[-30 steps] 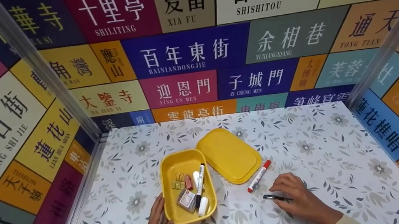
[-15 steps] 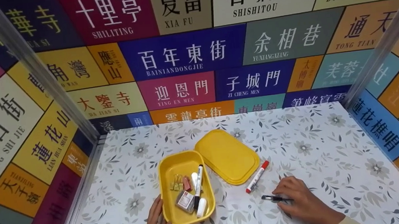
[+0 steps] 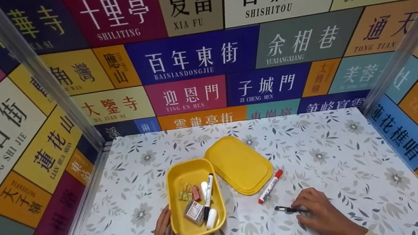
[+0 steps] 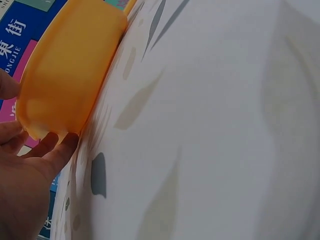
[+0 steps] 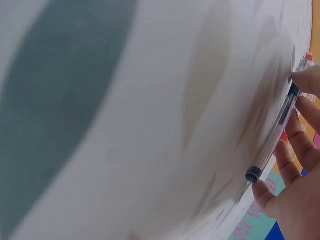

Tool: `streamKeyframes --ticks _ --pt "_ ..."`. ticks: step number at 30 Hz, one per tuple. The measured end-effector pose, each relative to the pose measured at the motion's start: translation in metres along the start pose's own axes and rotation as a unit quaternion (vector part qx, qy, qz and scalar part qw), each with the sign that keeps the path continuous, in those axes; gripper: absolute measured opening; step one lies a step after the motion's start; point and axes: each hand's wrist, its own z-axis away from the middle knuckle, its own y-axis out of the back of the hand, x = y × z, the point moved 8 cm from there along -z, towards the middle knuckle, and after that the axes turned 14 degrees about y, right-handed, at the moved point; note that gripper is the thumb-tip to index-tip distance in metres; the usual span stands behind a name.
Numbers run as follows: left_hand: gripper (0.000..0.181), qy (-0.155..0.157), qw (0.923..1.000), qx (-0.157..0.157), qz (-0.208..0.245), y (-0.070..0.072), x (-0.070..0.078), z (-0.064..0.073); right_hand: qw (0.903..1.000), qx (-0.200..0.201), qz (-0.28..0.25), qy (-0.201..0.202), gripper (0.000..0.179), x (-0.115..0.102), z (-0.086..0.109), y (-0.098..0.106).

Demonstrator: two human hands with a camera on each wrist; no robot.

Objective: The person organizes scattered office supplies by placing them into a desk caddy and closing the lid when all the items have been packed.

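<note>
My left hand (image 3: 164, 233) holds a yellow plastic box (image 3: 189, 176) at its near left corner, with the thumb by the near edge. In the left wrist view, the fingertips lie against the outer wall of the box (image 4: 75, 65). A pen (image 3: 285, 209) with a black cap lies on the table, its cap end pointing left. My right hand (image 3: 321, 211) pinches it between thumb and fingers. The right wrist view shows the pen's clear barrel (image 5: 275, 135), with one fingertip close to its end. Just beyond this hand is a red-capped white marker (image 3: 271, 186).
A yellow lid (image 3: 239, 164) lies flat behind the box. Inside the box are a black-capped marker (image 3: 209, 193), a white-capped marker (image 3: 211, 218), a small clear case (image 3: 194, 212), wire-handled clips (image 3: 186, 192) and a reddish piece (image 3: 196, 193). Printed walls (image 3: 194, 58) enclose the flower-patterned table (image 3: 141, 214).
My right hand's fingers have come down onto the pen and shifted slightly toward its right end. The left hand keeps its hold on the box. The head view has tilted slightly.
</note>
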Motion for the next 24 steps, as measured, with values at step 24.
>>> streamKeyframes --ticks 24 --pt "0.069 -0.021 0.9991 -0.015 0.035 0.002 -0.002 0.002 0.9991 -0.006 0.018 -0.038 0.038 0.011 0.005 -0.003"
